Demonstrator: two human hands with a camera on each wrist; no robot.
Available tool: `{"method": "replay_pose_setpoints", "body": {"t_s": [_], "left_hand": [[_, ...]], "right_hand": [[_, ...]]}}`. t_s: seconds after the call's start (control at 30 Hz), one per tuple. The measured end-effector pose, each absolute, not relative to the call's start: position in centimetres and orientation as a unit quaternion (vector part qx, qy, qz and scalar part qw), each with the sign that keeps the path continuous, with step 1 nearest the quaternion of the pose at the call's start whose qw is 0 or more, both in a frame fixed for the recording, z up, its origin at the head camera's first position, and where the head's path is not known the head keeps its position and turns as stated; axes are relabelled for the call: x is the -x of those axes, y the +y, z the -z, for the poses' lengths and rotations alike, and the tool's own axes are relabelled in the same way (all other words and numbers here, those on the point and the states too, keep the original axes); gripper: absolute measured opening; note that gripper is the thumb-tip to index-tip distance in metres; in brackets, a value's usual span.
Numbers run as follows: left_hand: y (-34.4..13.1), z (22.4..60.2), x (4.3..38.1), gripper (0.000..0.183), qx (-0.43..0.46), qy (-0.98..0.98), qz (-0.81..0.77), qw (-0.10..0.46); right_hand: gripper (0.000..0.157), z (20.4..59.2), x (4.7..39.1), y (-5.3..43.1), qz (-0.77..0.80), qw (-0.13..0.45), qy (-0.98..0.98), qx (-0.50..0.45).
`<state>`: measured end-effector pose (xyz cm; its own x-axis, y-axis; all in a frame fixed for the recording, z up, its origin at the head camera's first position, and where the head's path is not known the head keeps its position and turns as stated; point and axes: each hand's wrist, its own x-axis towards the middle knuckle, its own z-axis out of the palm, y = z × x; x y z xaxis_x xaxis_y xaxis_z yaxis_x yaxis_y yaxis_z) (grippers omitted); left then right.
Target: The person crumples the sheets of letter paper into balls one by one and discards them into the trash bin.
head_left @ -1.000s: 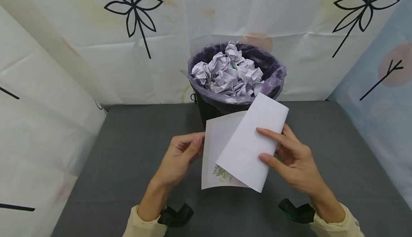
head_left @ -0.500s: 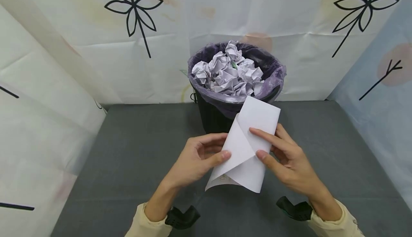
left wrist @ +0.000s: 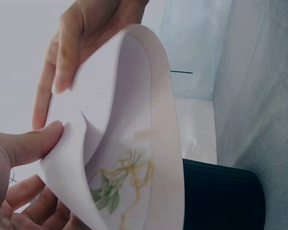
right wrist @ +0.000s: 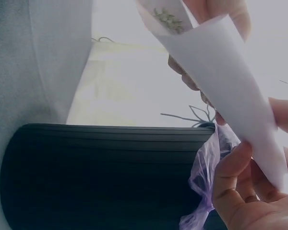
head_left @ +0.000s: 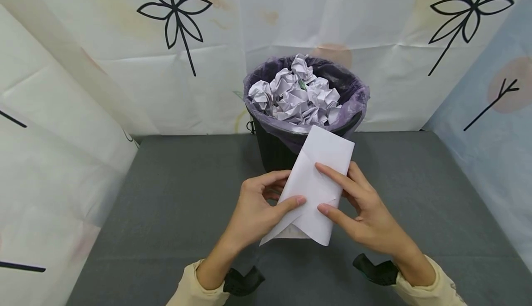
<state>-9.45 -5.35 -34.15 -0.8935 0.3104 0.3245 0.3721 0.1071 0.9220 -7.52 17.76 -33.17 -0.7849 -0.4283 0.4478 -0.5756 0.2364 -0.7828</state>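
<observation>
A sheet of white paper (head_left: pixel 317 186), its two sides folded inward over each other, is held up between both hands in front of the bin. My left hand (head_left: pixel 259 209) pinches its left edge, thumb on the front and fingers behind. On the right edge my right hand (head_left: pixel 363 209) grips it, thumb and index finger on the front, the other fingers behind. The left wrist view looks into the open lower end of the folded paper (left wrist: pixel 101 96), where a printed green plant (left wrist: pixel 110 191) shows on the inner face. In the right wrist view the paper (right wrist: pixel 221 72) narrows to a cone-like shape.
Behind the paper stands a black bin (head_left: pixel 272 151) with a purple plastic liner (head_left: pixel 357 107), filled with crumpled paper balls (head_left: pixel 291 98). It rests on a dark grey table (head_left: pixel 187 195). White cloth walls (head_left: pixel 124 88) with flower drawings enclose the back and left side.
My left hand has moved right and folded the left side of the paper over the right flap, covering most of the printed plant. My right hand has shifted slightly left with the paper.
</observation>
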Motion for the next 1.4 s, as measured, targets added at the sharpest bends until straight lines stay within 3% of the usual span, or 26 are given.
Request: {"method": "replay_pose_setpoints", "body": {"t_s": [0.2,0.47,0.8,0.9,1.0,1.2,1.4], "left_hand": [[-4.9,34.2,9.5,0.029,0.225,-0.746,0.626,0.031],[-4.9,34.1,9.7,0.021,0.239,-0.737,0.633,0.014],[-6.1,33.9,10.4,0.022,0.269,-0.691,0.664,-0.097],[-6.4,33.7,10.6,0.021,0.272,-0.690,0.662,-0.108],[-6.3,33.7,10.7,0.023,0.269,-0.691,0.663,-0.100],[-6.2,34.0,10.8,0.031,0.259,-0.660,0.695,-0.117],[-6.0,34.5,11.0,0.034,0.251,-0.624,0.727,-0.135]], "right_hand": [[0.069,33.8,8.1,17.5,-0.534,0.114,-0.756,-0.361],[0.066,33.8,8.1,17.1,-0.556,0.125,-0.746,-0.344],[0.068,33.9,8.2,17.3,-0.561,0.138,-0.741,-0.343],[0.069,33.8,8.1,17.4,-0.565,0.129,-0.738,-0.346],[0.075,33.8,8.2,17.6,-0.586,0.114,-0.723,-0.347],[0.106,33.9,8.4,18.0,-0.645,0.086,-0.686,-0.327],[0.111,33.9,8.5,18.1,-0.667,0.075,-0.672,-0.313]]}}
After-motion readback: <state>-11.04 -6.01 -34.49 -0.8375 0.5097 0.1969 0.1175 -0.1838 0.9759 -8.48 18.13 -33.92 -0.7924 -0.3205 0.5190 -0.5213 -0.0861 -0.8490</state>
